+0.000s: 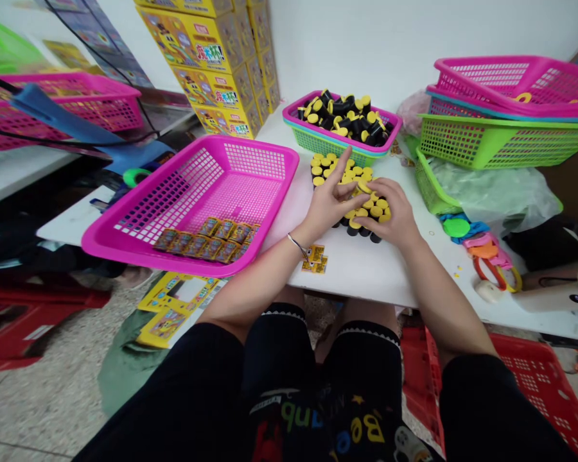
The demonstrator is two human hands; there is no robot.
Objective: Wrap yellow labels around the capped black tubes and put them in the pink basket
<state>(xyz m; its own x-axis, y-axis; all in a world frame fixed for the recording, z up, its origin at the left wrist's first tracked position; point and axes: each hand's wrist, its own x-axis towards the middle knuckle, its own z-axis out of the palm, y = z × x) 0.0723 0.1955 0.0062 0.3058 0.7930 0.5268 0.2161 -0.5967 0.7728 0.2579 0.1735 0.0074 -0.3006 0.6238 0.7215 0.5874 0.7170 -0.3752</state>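
Observation:
A cluster of small black cylinders with yellow caps (328, 168) stands upright on the white table (366, 269). My left hand (328, 200) rests against the cluster's left side, fingers stretched out and apart, index finger pointing up. My right hand (391, 208) lies curled over the cluster's near right part, fingers pressed onto the caps. A small yellow printed packet (315, 258) lies on the table just under my left wrist.
A large pink basket (270, 160) at left holds a row of wrapped packets (207, 239). A pink-and-green basket (318, 138) of loose cylinders stands behind. Stacked baskets (501, 138) and a plastic bag (491, 186) are at right, yellow boxes (212, 64) behind, red crates on the floor.

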